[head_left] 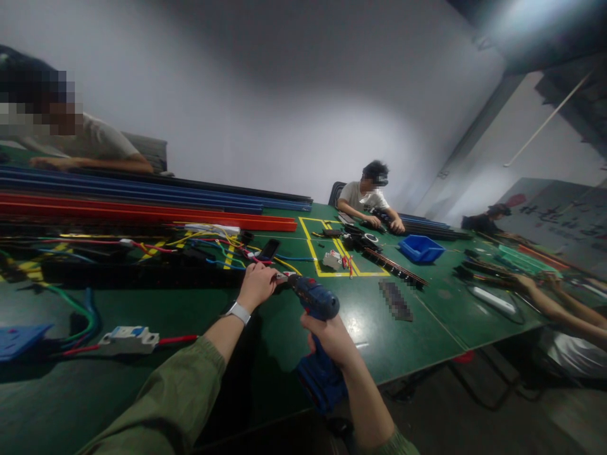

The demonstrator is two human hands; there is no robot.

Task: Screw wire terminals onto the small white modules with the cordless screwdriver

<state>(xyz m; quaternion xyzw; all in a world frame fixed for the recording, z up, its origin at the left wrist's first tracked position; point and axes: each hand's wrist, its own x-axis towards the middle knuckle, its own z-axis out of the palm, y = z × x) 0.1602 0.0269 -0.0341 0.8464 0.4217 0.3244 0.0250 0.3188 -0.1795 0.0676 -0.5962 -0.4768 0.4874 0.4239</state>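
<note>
My right hand is wrapped round the grip of a blue cordless drill, which points left and away from me. The drill's tip reaches the fingers of my left hand. Those fingers are closed at the right end of a long black rail, and what they pinch is too small to make out. Just beyond them lies a black rectangular piece, with red, yellow and blue wires around it.
Blue rails and an orange-red rail stretch along the left. A grey circuit breaker with red wires lies near left; another breaker sits by yellow tape. A blue bin stands farther right. Several people work around the table.
</note>
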